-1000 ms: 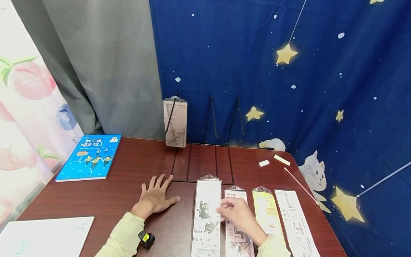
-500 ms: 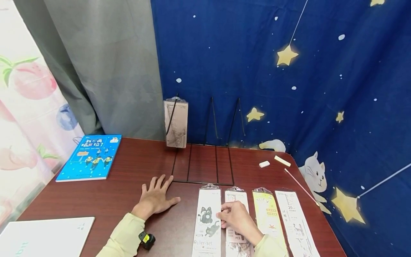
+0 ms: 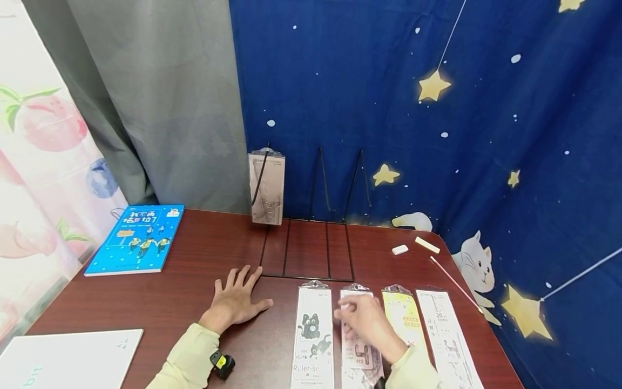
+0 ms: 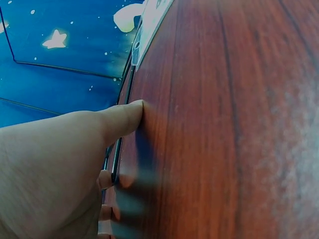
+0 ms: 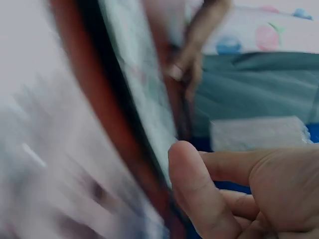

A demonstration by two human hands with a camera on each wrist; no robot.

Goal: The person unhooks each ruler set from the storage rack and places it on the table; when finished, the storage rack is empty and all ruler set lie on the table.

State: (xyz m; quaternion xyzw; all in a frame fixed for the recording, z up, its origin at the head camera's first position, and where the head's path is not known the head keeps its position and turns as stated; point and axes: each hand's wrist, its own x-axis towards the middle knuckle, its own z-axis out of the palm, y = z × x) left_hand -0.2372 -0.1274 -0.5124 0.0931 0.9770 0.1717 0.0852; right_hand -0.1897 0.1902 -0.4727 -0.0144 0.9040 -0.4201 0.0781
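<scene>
My left hand (image 3: 235, 302) lies on the dark red table with its fingers spread, fingertips near the black wire rack's (image 3: 307, 277) front bar. My right hand (image 3: 366, 324), fingers loosely bent, hovers over a pink-and-white stationery pack (image 3: 357, 356) and partly hides it. Nothing shows between its thumb and fingers in the right wrist view, though the background there is blurred. Just left of that hand, apart from it, a ruler-set pack (image 3: 312, 329) with two black cats lies flat. A yellow pack (image 3: 403, 313) and a white ruler pack (image 3: 444, 329) lie in the same row.
One clear-topped pack (image 3: 267, 189) hangs on the rack's left hook. A blue book (image 3: 141, 237) and a white booklet (image 3: 68, 356) lie at left. Far right are a white eraser (image 3: 400, 249), a pale strip (image 3: 427, 245) and a thin pink stick (image 3: 455, 283).
The cat ruler set, held at its right edge and raised earlier, came down flat on the table. My right hand has let go and shifted right. My left hand stayed put.
</scene>
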